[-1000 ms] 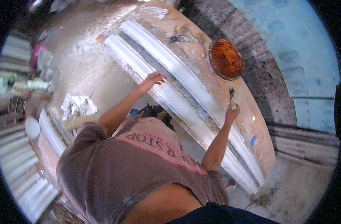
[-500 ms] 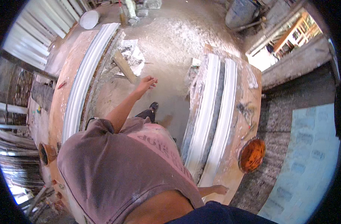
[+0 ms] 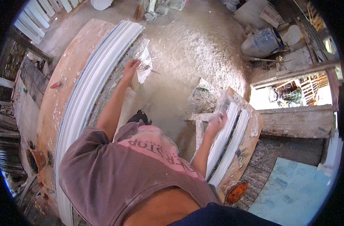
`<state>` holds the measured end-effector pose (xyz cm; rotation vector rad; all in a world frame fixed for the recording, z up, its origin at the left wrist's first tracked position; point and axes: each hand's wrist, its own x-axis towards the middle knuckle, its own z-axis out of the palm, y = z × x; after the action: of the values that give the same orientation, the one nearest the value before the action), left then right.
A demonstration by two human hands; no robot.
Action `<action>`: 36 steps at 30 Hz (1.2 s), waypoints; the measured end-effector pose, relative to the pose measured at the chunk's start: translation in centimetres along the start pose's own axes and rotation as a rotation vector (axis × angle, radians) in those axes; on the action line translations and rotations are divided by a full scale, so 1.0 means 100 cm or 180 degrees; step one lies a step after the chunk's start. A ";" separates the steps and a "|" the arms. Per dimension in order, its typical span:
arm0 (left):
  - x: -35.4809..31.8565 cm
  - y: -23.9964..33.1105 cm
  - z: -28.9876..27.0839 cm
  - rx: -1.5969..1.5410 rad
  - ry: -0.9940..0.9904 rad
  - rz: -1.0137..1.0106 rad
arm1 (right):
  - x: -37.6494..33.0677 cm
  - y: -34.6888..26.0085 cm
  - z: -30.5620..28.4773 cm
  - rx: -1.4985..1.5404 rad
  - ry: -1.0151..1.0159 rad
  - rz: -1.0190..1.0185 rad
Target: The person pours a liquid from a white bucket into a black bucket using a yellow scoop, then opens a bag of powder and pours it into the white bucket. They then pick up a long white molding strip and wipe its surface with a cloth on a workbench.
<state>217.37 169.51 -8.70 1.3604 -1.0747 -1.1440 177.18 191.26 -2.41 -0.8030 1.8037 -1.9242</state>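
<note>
My left hand (image 3: 131, 68) is raised over the gap beside the left bench, its fingers curled in; whether anything is inside them is hidden. Close by it runs a long white ribbed moulding (image 3: 93, 73), lying along the left wooden board (image 3: 53, 107). At the right bench, my right hand (image 3: 218, 122) is blurred at the left edge of a white moulding strip (image 3: 225, 132). Whether it touches the strip I cannot tell. A second white strip (image 3: 236, 141) lies parallel to that one, with a dark gap between them.
An orange-stained bowl (image 3: 237, 193) is at the right bench's near end. A red object (image 3: 56, 85) lies on the left board. A blue barrel (image 3: 262, 43) lies far right, and a pale blue sheet (image 3: 288, 188) near right. Paper (image 3: 144, 62) lies between the benches.
My right hand has come from low beside the near end of the right bench up to the white strips. My left hand has shifted left and farther away. The whole view has turned.
</note>
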 end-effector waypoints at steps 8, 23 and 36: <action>0.175 0.013 -0.032 0.1443 0.0860 0.0460 | 0.026 -0.017 0.310 -0.1128 -0.2572 -0.0433; 0.319 -0.001 -0.024 0.3966 0.0977 0.0099 | 0.189 0.089 0.624 -0.1376 -0.4262 -0.1202; 0.342 0.013 -0.020 0.3903 0.0938 -0.0177 | 0.180 0.112 0.715 -0.1175 -0.4983 -0.1081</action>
<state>224.55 136.02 -10.13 2.3853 -1.5857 -0.1825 207.78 123.67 -10.02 -2.0011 0.9326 -0.4753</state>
